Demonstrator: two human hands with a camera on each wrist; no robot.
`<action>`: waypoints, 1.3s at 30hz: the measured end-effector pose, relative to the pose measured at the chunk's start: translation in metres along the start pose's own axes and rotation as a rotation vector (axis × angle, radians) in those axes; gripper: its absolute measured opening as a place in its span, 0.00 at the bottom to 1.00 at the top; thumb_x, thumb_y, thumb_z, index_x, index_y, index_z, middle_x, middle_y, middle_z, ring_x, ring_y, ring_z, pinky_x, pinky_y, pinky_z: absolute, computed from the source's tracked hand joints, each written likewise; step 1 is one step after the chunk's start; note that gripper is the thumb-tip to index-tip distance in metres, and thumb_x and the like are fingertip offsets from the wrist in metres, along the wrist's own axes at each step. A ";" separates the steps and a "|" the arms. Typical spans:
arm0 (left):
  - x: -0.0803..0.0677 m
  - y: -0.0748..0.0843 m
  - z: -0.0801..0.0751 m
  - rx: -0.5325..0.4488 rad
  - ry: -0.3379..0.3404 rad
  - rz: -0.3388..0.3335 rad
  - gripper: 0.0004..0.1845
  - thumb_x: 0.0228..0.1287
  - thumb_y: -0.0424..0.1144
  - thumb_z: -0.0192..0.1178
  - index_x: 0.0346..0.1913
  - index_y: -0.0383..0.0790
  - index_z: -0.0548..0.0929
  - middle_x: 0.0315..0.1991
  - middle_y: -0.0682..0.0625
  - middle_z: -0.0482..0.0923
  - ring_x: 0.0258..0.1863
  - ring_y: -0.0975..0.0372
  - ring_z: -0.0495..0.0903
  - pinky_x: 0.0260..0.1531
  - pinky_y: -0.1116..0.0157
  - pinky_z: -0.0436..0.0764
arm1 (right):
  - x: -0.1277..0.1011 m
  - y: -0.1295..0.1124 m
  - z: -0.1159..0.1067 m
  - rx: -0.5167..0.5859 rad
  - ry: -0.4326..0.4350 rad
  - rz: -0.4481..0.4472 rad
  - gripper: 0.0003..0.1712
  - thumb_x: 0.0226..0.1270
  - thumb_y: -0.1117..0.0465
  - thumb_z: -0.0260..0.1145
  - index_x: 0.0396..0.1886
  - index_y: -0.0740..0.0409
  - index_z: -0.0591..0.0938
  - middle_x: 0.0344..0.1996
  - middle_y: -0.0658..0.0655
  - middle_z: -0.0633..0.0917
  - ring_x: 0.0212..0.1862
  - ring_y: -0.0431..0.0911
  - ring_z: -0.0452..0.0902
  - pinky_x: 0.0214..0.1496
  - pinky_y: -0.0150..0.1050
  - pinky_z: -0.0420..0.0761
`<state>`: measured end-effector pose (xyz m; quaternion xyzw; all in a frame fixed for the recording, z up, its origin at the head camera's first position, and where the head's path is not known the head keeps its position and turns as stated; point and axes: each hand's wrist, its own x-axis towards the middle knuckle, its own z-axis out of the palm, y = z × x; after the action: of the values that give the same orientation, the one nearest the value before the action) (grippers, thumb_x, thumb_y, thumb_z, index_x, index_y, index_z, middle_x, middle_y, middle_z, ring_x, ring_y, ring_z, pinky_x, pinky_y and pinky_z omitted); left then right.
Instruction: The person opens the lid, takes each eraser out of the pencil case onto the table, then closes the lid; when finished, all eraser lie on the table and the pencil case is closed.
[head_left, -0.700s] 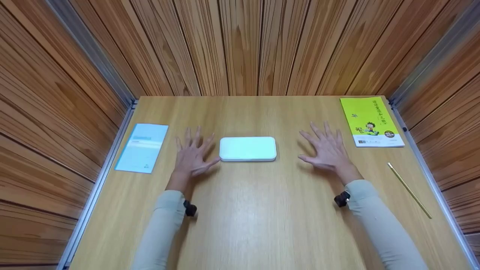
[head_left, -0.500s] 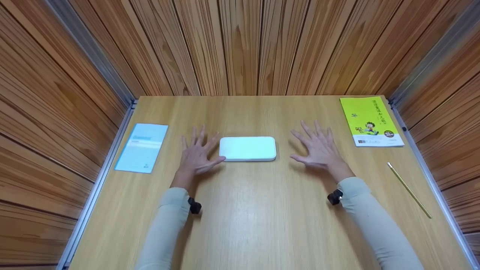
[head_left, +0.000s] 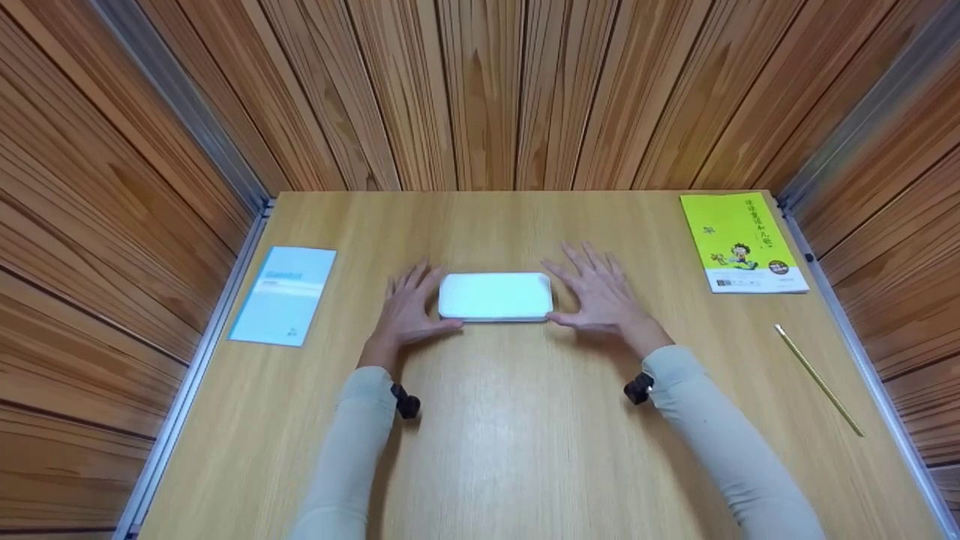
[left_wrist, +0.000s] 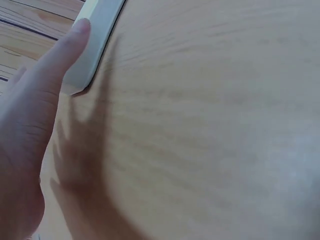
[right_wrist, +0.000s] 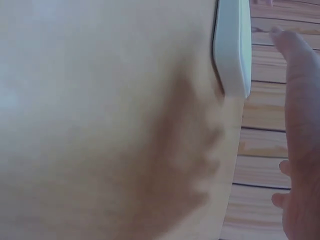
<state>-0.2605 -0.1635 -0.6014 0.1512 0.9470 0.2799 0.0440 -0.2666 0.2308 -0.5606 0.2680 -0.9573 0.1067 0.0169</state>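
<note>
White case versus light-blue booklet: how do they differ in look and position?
The white case is thick with rounded corners; the light-blue booklet is thin with sharp ones. The case's top looks plain, while the booklet's cover carries print. The case sits between the left hand and right hand; the booklet lies left of both. Both lie on the table.

Wrist views crop the white case (left_wrist: 97, 46); the blue booklet (head_left: 281, 315) seems hardly legible.

my sleeves (head_left: 341, 450): pale grey-green | case (head_left: 495, 298): white sides, pale mint top | booklet (head_left: 283, 296): light blue, whitish band | book (head_left: 731, 232): lime over white, cartoon print | pencil (head_left: 820, 381): gold | bench (head_left: 495, 435): tan woodgrain
</note>
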 end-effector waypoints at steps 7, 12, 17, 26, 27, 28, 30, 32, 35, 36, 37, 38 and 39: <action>0.003 0.000 0.017 -0.028 0.050 -0.003 0.58 0.59 0.71 0.78 0.89 0.59 0.66 0.91 0.41 0.61 0.90 0.37 0.59 0.86 0.26 0.45 | 0.011 -0.017 -0.001 0.022 -0.009 -0.037 0.61 0.64 0.26 0.76 0.92 0.37 0.63 0.93 0.65 0.57 0.92 0.75 0.50 0.85 0.84 0.55; 0.002 -0.003 0.024 -0.067 0.107 -0.010 0.51 0.60 0.67 0.80 0.84 0.56 0.74 0.84 0.43 0.73 0.86 0.38 0.63 0.85 0.26 0.43 | 0.020 -0.027 0.002 0.043 -0.001 -0.063 0.61 0.63 0.29 0.79 0.91 0.38 0.65 0.93 0.65 0.59 0.91 0.75 0.51 0.85 0.82 0.58; 0.000 -0.004 0.027 -0.128 0.139 -0.011 0.49 0.59 0.64 0.82 0.82 0.54 0.76 0.83 0.44 0.76 0.87 0.37 0.61 0.85 0.25 0.40 | 0.027 -0.036 0.007 0.095 0.017 -0.072 0.60 0.62 0.30 0.80 0.90 0.42 0.69 0.92 0.67 0.61 0.91 0.76 0.53 0.84 0.82 0.61; 0.007 0.006 0.022 -0.149 0.101 -0.057 0.49 0.58 0.60 0.83 0.80 0.51 0.76 0.82 0.43 0.75 0.86 0.40 0.62 0.85 0.24 0.35 | 0.035 -0.044 0.019 0.231 0.026 -0.071 0.57 0.62 0.33 0.82 0.88 0.44 0.72 0.91 0.65 0.64 0.91 0.74 0.53 0.87 0.79 0.57; 0.008 0.007 0.022 -0.151 0.098 -0.059 0.49 0.57 0.60 0.82 0.80 0.52 0.76 0.82 0.43 0.75 0.86 0.40 0.62 0.85 0.24 0.34 | 0.036 -0.045 0.021 0.248 0.029 -0.071 0.56 0.62 0.34 0.83 0.87 0.44 0.73 0.90 0.65 0.65 0.91 0.73 0.53 0.88 0.78 0.57; 0.008 0.007 0.023 -0.152 0.095 -0.060 0.49 0.57 0.59 0.82 0.80 0.52 0.76 0.82 0.43 0.74 0.86 0.41 0.62 0.85 0.23 0.34 | 0.037 -0.046 0.023 0.261 0.031 -0.072 0.56 0.62 0.35 0.83 0.87 0.45 0.74 0.90 0.66 0.66 0.91 0.73 0.54 0.88 0.78 0.57; 0.008 0.007 0.024 -0.152 0.095 -0.061 0.49 0.57 0.60 0.82 0.81 0.53 0.76 0.82 0.43 0.74 0.85 0.41 0.62 0.85 0.23 0.32 | 0.038 -0.048 0.027 0.286 0.028 -0.074 0.55 0.62 0.37 0.85 0.86 0.45 0.74 0.89 0.66 0.67 0.91 0.72 0.54 0.88 0.77 0.57; 0.008 0.006 0.026 -0.146 0.095 -0.062 0.49 0.57 0.61 0.82 0.81 0.55 0.76 0.82 0.43 0.74 0.85 0.41 0.62 0.85 0.23 0.32 | 0.038 -0.051 0.030 0.311 0.019 -0.077 0.55 0.62 0.38 0.85 0.86 0.44 0.74 0.89 0.66 0.68 0.92 0.72 0.54 0.89 0.76 0.56; 0.006 0.005 0.029 -0.144 0.104 -0.064 0.49 0.58 0.65 0.81 0.81 0.56 0.76 0.82 0.44 0.74 0.85 0.41 0.62 0.85 0.24 0.32 | 0.038 -0.053 0.035 0.352 0.005 -0.080 0.54 0.62 0.40 0.86 0.87 0.42 0.74 0.89 0.66 0.67 0.92 0.71 0.52 0.90 0.75 0.54; 0.006 0.005 0.029 -0.145 0.107 -0.062 0.49 0.58 0.65 0.81 0.81 0.56 0.76 0.83 0.44 0.74 0.85 0.41 0.62 0.85 0.24 0.32 | 0.038 -0.053 0.036 0.367 0.006 -0.080 0.54 0.63 0.41 0.86 0.86 0.42 0.74 0.89 0.66 0.67 0.92 0.71 0.52 0.90 0.76 0.53; 0.007 0.005 0.030 -0.147 0.111 -0.060 0.49 0.59 0.66 0.81 0.81 0.56 0.76 0.83 0.44 0.74 0.85 0.41 0.62 0.85 0.24 0.32 | 0.038 -0.053 0.038 0.380 0.008 -0.082 0.53 0.63 0.42 0.87 0.86 0.42 0.75 0.89 0.66 0.68 0.92 0.71 0.52 0.90 0.76 0.52; 0.007 0.005 0.030 -0.152 0.116 -0.060 0.49 0.59 0.66 0.81 0.81 0.56 0.76 0.83 0.44 0.74 0.85 0.41 0.62 0.85 0.24 0.32 | 0.038 -0.053 0.040 0.393 0.009 -0.082 0.53 0.63 0.43 0.87 0.86 0.41 0.75 0.89 0.66 0.68 0.92 0.72 0.52 0.90 0.77 0.51; 0.007 0.005 0.030 -0.154 0.122 -0.060 0.48 0.59 0.66 0.81 0.81 0.56 0.76 0.83 0.44 0.74 0.85 0.41 0.63 0.85 0.24 0.32 | 0.039 -0.053 0.042 0.405 0.010 -0.082 0.52 0.63 0.43 0.87 0.85 0.41 0.76 0.88 0.66 0.68 0.92 0.72 0.52 0.90 0.78 0.50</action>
<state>-0.2607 -0.1415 -0.6239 0.1016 0.9276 0.3593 0.0063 -0.2711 0.1578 -0.5876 0.3041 -0.9045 0.2978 -0.0282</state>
